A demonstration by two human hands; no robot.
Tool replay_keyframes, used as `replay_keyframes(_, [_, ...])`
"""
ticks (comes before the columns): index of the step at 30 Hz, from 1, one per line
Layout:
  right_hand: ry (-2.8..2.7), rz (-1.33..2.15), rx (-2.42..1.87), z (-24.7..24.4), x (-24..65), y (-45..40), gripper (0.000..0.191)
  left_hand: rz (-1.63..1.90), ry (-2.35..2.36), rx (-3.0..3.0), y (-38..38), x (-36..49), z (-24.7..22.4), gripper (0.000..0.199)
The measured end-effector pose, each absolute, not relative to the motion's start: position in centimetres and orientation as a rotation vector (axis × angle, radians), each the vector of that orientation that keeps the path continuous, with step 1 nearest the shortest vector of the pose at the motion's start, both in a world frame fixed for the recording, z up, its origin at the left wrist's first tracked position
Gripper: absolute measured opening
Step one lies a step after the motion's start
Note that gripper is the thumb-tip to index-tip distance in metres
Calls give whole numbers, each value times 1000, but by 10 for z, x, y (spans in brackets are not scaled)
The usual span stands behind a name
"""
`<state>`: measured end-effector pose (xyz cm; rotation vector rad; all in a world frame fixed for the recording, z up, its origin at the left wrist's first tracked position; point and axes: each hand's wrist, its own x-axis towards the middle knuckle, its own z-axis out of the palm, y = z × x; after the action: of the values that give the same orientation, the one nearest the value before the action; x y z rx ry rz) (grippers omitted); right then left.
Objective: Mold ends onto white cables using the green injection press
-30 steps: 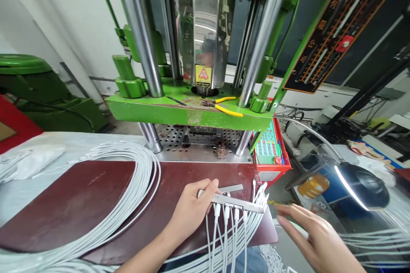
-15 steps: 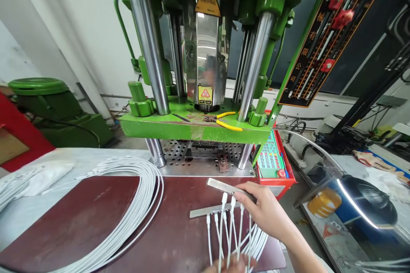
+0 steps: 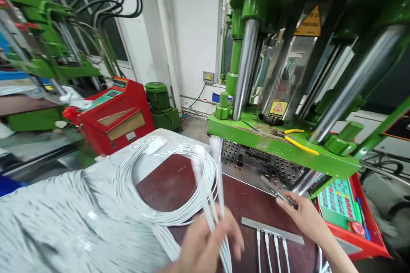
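Observation:
My left hand (image 3: 208, 236) is closed around several white cables (image 3: 215, 209), whose upper ends are blurred by motion. To the right, my right hand (image 3: 303, 213) grips a narrow metal bar (image 3: 272, 185) near the press bed, with no cables on it. A second metal bar (image 3: 253, 223) lies on the brown board (image 3: 233, 196) below my right hand. White cable plugs (image 3: 267, 237) sit in a row along its lower edge. Behind my left hand lies a coil of white cable (image 3: 208, 179).
The green press (image 3: 288, 145) stands at the back right, with yellow-handled pliers (image 3: 301, 144) on its plate. A red control box (image 3: 358, 222) is at the right. Bagged white cables (image 3: 80, 222) cover the left. A red cabinet (image 3: 118, 115) stands farther back.
The view has swung left. The cables that were at the upper bar are now off it, moved left in my left hand. My right hand still holds that bar, farther from the other one.

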<state>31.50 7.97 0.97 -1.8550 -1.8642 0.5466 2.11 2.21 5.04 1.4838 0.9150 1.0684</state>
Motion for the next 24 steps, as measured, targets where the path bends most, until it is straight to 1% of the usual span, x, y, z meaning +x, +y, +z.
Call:
replay_keyframes(2, [-1932, 448, -1885, -5, 310, 81, 41, 1508, 1270, 1741, 69, -10, 68, 51])
replay_keyframes(3, [-1969, 363, -1903, -13, 307, 82, 39, 1625, 1549, 1803, 94, -29, 76, 50])
replay_keyframes(4, [-2010, 270, -1914, -20, 304, 83, 37, 1651, 1852, 1790, 119, -49, 82, 51])
replay_keyframes(5, [-2054, 184, -1911, -26, 300, 85, 34, 1586, 2144, 1707, 141, -68, 87, 52])
replay_keyframes(6, [-2095, 112, -1891, -31, 297, 86, 31, 1366, 2384, 1622, 159, -87, 89, 52])
replay_keyframes(8, [-2160, -7, -1808, -36, 289, 90, 30, 1150, 2454, 1593, 183, -114, 86, 51])
replay_keyframes(11, [-2236, -150, -1658, -34, 279, 93, 29, 925, 2362, 1664, 184, -125, 67, 55])
replay_keyframes(14, [-2275, -181, -1704, -26, 273, 95, 19, 853, 1960, 1671, 159, -103, 44, 56])
replay_keyframes(16, [-2269, -134, -1764, -23, 271, 98, 18, 779, 1682, 1629, 136, -76, 34, 52])
replay_keyframes(20, [-2250, -87, -1859, -17, 269, 96, 23, 389, 1193, 1610, 79, -13, 27, 44])
replay_keyframes(22, [-2216, -57, -1836, -9, 270, 87, 24, 235, 1081, 1622, 53, 10, 24, 39])
replay_keyframes(24, [-2192, 49, -1761, 1, 272, 73, 21, 169, 1072, 1698, 30, 23, 18, 36])
